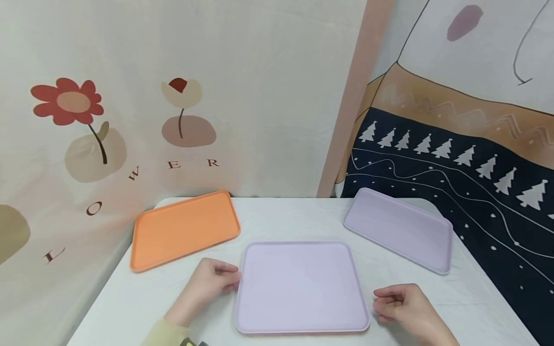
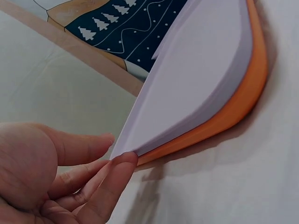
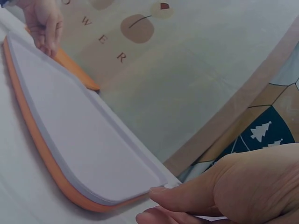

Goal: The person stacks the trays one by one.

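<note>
A lavender tray (image 1: 303, 288) lies flat at the front middle of the table. The left wrist view shows an orange tray (image 2: 252, 93) directly beneath it, stacked edge to edge. At the stack's left edge is my left hand (image 1: 216, 276); its fingertips are at the rim, and the thumb stands a little apart from the fingers. My right hand (image 1: 404, 305) hovers just off the right edge in the head view, fingers loosely bent, with nothing held. In the right wrist view its thumb (image 3: 182, 196) appears close to the tray's corner.
Another orange tray (image 1: 186, 230) lies angled at the back left of the white table (image 1: 285, 218). A second lavender tray (image 1: 400, 230) lies angled at the back right. Printed curtains (image 1: 268, 96) hang behind and beside the table.
</note>
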The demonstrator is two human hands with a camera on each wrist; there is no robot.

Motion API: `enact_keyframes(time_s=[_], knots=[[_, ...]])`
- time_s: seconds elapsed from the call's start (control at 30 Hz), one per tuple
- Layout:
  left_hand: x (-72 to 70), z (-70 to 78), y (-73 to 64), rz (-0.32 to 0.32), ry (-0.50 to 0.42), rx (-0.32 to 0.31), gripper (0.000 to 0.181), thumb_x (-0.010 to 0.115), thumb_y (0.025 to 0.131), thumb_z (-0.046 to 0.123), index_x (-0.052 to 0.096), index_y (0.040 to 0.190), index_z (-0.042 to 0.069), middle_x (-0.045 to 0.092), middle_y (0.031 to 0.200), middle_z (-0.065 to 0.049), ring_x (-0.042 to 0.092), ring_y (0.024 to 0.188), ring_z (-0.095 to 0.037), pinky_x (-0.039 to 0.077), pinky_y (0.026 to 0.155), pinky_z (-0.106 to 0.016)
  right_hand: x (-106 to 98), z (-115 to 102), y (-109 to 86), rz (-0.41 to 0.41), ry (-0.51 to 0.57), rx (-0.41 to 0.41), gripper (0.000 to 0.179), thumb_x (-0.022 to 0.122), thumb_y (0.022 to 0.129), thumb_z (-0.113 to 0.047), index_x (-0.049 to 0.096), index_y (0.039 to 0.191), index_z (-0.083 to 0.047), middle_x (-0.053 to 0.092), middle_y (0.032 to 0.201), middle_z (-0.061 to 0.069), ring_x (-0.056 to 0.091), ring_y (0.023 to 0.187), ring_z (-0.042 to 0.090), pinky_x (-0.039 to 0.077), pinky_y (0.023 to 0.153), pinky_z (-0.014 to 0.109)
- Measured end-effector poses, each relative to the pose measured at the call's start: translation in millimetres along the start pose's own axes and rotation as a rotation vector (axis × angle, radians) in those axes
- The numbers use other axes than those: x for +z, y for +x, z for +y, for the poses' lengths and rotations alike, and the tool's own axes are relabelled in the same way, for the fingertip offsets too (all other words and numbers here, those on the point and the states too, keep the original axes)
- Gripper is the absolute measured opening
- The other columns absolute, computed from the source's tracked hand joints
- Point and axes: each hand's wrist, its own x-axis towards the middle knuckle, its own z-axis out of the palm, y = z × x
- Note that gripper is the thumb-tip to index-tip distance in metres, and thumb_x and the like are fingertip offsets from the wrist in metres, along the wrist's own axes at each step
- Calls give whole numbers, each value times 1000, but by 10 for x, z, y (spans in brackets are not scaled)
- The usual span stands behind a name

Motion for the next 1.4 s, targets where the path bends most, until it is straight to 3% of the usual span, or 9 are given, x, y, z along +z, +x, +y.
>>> enact_keyframes(time_s=[0.17, 0.37, 0.67, 0.97, 1.2, 1.4], knots=[[-35, 76, 117, 40, 64, 11, 17, 84, 88, 4, 79, 101, -6, 77, 85, -11, 76, 78, -22, 64, 69, -34, -94, -15, -14, 34, -26, -1, 40, 76, 96, -3, 62, 121, 25, 76, 104, 22, 76, 89, 20, 64, 77, 32], [-17, 212, 281, 23, 126, 44, 20, 85, 87, 6, 80, 105, -3, 77, 87, -8, 75, 79, -20, 64, 72, -35, -238, -39, -45, 107, -104, 50, 42, 77, 96, -8, 64, 124, 21, 77, 107, 19, 75, 92, 16, 62, 79, 27], [56, 498, 578, -46, 107, 102, 26, 82, 89, 2, 76, 112, -8, 77, 91, -9, 76, 83, -23, 64, 75, -34, -494, -27, -79, 207, -88, 127, 49, 79, 96, -10, 61, 130, 20, 76, 113, 20, 75, 93, 15, 62, 81, 28], [167, 857, 861, -144, 175, 133, 29, 80, 93, 8, 75, 118, -7, 78, 95, -8, 77, 92, -32, 64, 78, -36, -775, 38, -48, 269, -60, 157, 43, 70, 102, -7, 59, 131, 22, 76, 111, 17, 75, 92, 12, 63, 83, 30], [306, 1047, 1038, -220, 96, 94, 29, 79, 93, 7, 75, 119, -7, 78, 101, -10, 75, 102, -38, 63, 85, -38, -933, 60, -29, 310, -69, 169, 43, 72, 101, -9, 60, 129, 22, 78, 105, 13, 75, 88, 10, 63, 80, 27], [416, 1118, 1164, -268, 93, 91, 32, 78, 93, 7, 74, 121, -7, 79, 104, -11, 75, 105, -39, 62, 88, -38, -1064, 65, 4, 325, -93, 187, 51, 71, 103, -14, 56, 132, 24, 79, 103, 12, 75, 87, 8, 62, 77, 24]])
